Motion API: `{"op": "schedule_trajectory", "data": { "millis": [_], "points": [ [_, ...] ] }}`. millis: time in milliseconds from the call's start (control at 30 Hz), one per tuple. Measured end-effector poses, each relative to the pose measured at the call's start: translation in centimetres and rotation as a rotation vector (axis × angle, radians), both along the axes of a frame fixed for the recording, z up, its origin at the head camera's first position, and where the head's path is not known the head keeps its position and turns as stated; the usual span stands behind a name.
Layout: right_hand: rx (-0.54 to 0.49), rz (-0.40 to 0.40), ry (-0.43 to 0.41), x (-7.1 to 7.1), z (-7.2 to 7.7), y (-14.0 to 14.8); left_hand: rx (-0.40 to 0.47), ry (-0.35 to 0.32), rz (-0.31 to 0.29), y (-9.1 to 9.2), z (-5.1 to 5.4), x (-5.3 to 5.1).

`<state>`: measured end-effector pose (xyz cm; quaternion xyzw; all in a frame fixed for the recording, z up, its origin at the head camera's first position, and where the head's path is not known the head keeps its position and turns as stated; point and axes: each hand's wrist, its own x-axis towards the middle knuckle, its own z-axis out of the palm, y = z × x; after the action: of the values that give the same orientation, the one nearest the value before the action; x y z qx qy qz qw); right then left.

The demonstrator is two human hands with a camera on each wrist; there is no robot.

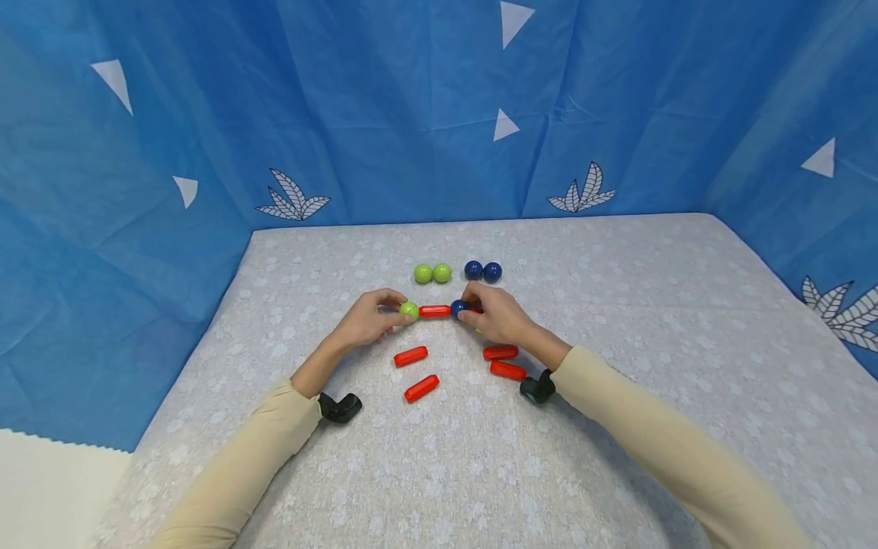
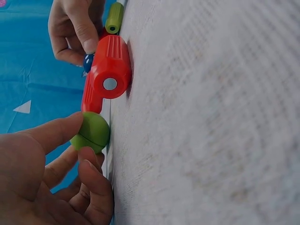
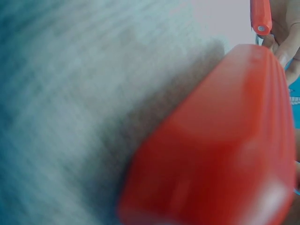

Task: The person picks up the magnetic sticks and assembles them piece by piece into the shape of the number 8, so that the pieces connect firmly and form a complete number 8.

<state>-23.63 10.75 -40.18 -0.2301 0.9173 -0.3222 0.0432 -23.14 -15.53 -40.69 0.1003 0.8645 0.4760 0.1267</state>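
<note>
Nearest, the pale, flower-patterned desk [image 1: 425, 480] is crossed by the left sleeve [image 1: 247, 465] and the right sleeve [image 1: 658, 435], both beige. A black device is worn at each wrist, the left device [image 1: 341, 409] and the right device [image 1: 538, 387].

Farther in, four loose red rods are seen lying on the desk. On the left, the first rod [image 1: 421, 388] and the second rod [image 1: 411, 356] are set apart, both slanted; on the right, the third rod [image 1: 507, 370] and the fourth rod [image 1: 501, 352] are placed just beside each other. In the left wrist view, a silvery disc [image 2: 110, 84] is shown in a rod's end.

Beyond these, a green ball [image 1: 409, 309] is pinched between the thumb and fingers of the left hand [image 1: 369, 319], and a blue ball [image 1: 459, 308] is likewise gripped by the right hand [image 1: 504, 314]. Between the balls, touched by both, the middle rod [image 1: 435, 311] is lined up crosswise. More red is partly covered by the right hand, near which a green rod [image 2: 115, 18] is seen.

Farther back, two green balls [image 1: 423, 273] and two blue balls [image 1: 492, 272] are rested in pairs. The rear is closed off by a blue curtain [image 1: 384, 114].
</note>
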Motion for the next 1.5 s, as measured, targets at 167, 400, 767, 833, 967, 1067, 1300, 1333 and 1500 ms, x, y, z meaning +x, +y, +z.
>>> {"op": "schedule_trajectory", "data": {
  "millis": [167,400,767,833,967,1067,1300,1333,1500],
  "points": [
    [0.000,-0.004,0.006,0.0,0.1,0.1,0.006,0.005,0.000,0.0,0.0,-0.1],
    [0.001,-0.007,0.002,-0.1,0.0,0.2,0.018,0.016,0.032,-0.3,0.4,0.3],
    [0.011,-0.014,-0.011,0.0,-0.1,0.3,0.054,-0.011,-0.064,-0.8,1.2,2.7],
    [0.013,-0.014,-0.010,-0.1,-0.2,0.3,0.054,-0.015,-0.106,-0.7,1.1,3.2],
    [0.012,-0.012,-0.007,-0.1,-0.2,0.3,0.053,-0.010,-0.187,-0.3,1.0,4.1],
    [0.010,-0.010,-0.001,-0.1,-0.1,0.3,0.053,-0.005,-0.221,0.1,0.9,4.6],
    [0.005,-0.001,0.004,0.0,-0.1,0.3,0.001,0.011,-0.189,0.6,0.6,4.7],
    [0.003,0.000,0.001,0.0,-0.1,0.2,-0.007,0.011,-0.182,0.6,0.5,4.7],
    [0.002,0.003,-0.009,0.0,-0.1,0.0,-0.038,0.013,-0.189,0.3,0.3,4.6]
  ]
}}
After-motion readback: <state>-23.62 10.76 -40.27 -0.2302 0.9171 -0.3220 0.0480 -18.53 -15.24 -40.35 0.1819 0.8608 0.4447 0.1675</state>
